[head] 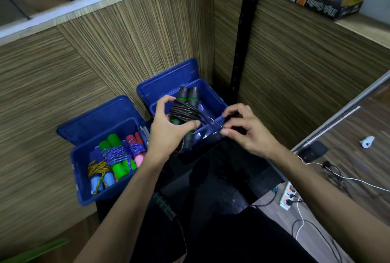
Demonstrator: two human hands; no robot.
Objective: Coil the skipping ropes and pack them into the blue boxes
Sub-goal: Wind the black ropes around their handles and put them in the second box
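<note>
Just above box rim point(207, 128): black rope point(185, 112).

Striped wood-grain partition walls point(130, 36) meet at corner; black post point(242, 47); wood-pattern floor point(358, 127); dim light.

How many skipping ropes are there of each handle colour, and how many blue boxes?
Black-handled rope, held in both hands over the right box: 1
Green-handled rope in the left box: 1
Light blue-handled rope in the left box: 1
Red and pink-handled rope in the left box: 1
Blue boxes, left box and right box: 2
Total: 4 ropes, 2 boxes, 6 things.
</note>
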